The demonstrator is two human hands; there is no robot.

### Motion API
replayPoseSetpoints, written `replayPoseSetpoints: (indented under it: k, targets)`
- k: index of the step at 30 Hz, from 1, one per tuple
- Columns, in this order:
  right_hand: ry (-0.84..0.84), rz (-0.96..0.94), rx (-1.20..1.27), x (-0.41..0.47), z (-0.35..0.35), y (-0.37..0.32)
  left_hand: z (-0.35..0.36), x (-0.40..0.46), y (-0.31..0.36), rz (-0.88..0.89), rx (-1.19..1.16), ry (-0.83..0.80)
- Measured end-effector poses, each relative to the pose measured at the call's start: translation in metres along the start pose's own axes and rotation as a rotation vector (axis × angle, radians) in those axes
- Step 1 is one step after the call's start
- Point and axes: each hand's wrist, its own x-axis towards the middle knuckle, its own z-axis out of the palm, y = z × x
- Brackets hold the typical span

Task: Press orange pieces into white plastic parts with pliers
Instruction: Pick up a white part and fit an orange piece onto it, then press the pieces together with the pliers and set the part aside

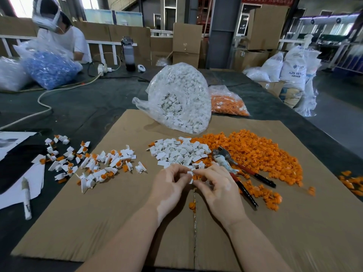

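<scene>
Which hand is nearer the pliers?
Right. The right hand sits just beside the pliers, whose handles run along its outer side. The left hand is farther off, beyond the right hand, both pinching a white part.

Big dark grey counter (82, 107). Flat brown cardboard sheet (110, 209) on it, near edge. On cardboard: heap of loose orange plastic pieces (261, 152), small heap of white plastic parts (176, 152) just beside it, red-and-black-handled pliers (235, 169) at heap edge, scattered white parts with orange inside (110, 163) on left, clear bag of white parts (182, 99) at far edge. Clear bag of orange pieces (227, 103) behind. White marker pen (27, 199) on white paper sheets (17, 181), far left. Cream cable (47, 99) snakes across counter.
</scene>
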Motion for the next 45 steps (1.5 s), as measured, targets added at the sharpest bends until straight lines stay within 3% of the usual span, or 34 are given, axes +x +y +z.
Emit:
replayPoseSetpoints:
  k: [8,11,13,16,19,26,31,37,45]
  targets:
    - [0.054,0.009,0.002,0.0,-0.002,-0.002,0.001,0.003,-0.002,0.002,0.042,0.019]
    - [0.195,0.104,-0.114,0.001,-0.009,0.001,0.001,0.005,-0.002,-0.02,0.003,0.04]
    - [0.228,0.283,-0.287,0.005,-0.018,0.006,0.001,0.006,-0.003,-0.034,-0.011,0.046]
    - [-0.076,0.66,-0.486,0.014,-0.033,0.018,0.001,0.009,-0.003,-0.038,-0.032,0.063]
    - [-0.349,0.786,-0.513,0.021,-0.043,0.026,0.001,0.009,-0.002,-0.048,-0.062,0.068]
    - [-0.378,0.746,-0.619,0.03,-0.049,0.026,0.0,0.012,0.003,-0.123,-0.157,0.086]
    - [-0.336,0.636,-0.49,0.032,-0.056,0.014,0.001,0.014,0.007,-0.188,-0.269,0.097]
    - [-0.548,0.532,-0.224,0.035,-0.06,-0.016,0.002,0.018,0.015,-0.297,-0.541,0.107]
    - [-0.749,0.55,-0.067,0.04,-0.061,-0.036,0.002,0.02,0.013,-0.333,-0.515,0.124]
